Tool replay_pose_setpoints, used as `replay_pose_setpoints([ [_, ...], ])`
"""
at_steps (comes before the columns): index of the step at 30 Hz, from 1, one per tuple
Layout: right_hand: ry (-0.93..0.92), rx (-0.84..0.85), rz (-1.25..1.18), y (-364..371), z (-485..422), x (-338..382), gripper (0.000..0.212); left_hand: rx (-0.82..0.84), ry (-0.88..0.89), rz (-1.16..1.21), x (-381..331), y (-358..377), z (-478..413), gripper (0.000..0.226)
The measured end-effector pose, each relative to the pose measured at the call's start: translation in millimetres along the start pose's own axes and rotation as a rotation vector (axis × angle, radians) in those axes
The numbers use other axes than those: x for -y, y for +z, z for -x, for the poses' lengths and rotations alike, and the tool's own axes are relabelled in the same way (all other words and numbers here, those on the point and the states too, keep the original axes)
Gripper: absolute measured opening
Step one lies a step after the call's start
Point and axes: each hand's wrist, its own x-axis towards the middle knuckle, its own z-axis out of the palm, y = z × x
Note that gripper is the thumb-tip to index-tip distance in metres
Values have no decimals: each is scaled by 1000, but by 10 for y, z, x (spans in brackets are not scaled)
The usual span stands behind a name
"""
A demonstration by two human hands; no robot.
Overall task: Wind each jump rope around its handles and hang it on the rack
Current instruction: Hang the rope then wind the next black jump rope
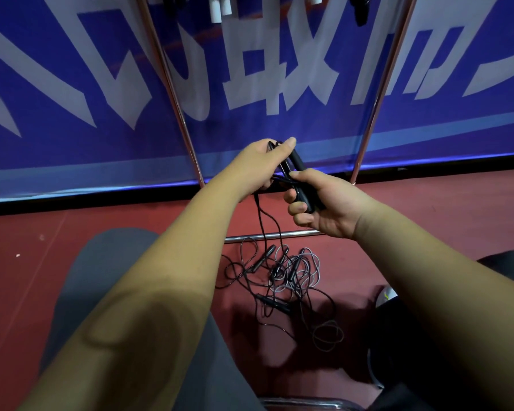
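Noting a tangle of unwound ropes (282, 277) on the red floor (428, 221), just short of the rack's base bar (273, 235). Above it, grips the paired black handles (297, 169) of one jump rope in the right hand (324, 209), fingers curled round. Holds its cord (260, 221) against the handle tops with the left hand (258, 164), probably to keep the turns tight. Leaves the slack trailing down toward the pile. Finds open room beyond, between the rack uprights (172, 93) and below the ropes already hung (217, 7).
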Motion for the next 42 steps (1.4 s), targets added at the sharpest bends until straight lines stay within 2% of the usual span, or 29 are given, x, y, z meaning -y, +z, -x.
replay_pose_setpoints([
  [2, -33, -67, 2, -49, -38, 11, 11, 51, -25, -160, -15, -66, 38, 73],
  [5, -79, -171, -13, -133, -96, 35, 12, 226, 7, -330, 13, -156, 81, 61],
  [8, -92, -232, -47, -199, -120, 55, 13, 386, 93, -234, 103, -209, 83, 43],
  [12, -84, -212, -56, -192, -111, 91, 18, 440, 105, -185, 46, -279, 139, 40],
  [15, -76, -185, -50, -162, -107, 124, 19, 465, 109, -269, 56, -315, 131, 33],
  [19, -50, -159, -5, -130, -101, 108, 21, 556, 24, -277, 210, -286, 71, 18],
  [23, 16, -79, 37, -113, -46, 130, 20, 651, -59, -506, 325, -295, 44, 19],
  [25, 44, -27, 66, -100, -5, 146, 18, 661, -97, -533, 380, -244, 46, 21],
  [30, 132, 138, 149, -33, 96, 96, 5, 520, -90, -417, 391, -119, 36, 22],
  [33, 216, 278, 185, -67, 124, 39, 20, 399, -25, -271, 373, -151, 24, 22],
  [36, 322, 409, 256, -104, 140, -28, 37, 476, 94, -206, 319, -229, 28, 34],
  [38, 395, 490, 254, -111, 155, -86, 46, 540, 80, -125, 251, -219, 53, 21],
  [39, 416, 511, 259, -107, 159, -119, 45, 553, 56, -82, 211, -207, 54, 18],
  [40, 428, 515, 273, -94, 159, -152, 41, 559, 55, -43, 187, -197, 38, 26],
  [42, 445, 484, 305, -58, 150, -202, 24, 564, 105, -30, 148, -171, 37, 27],
])
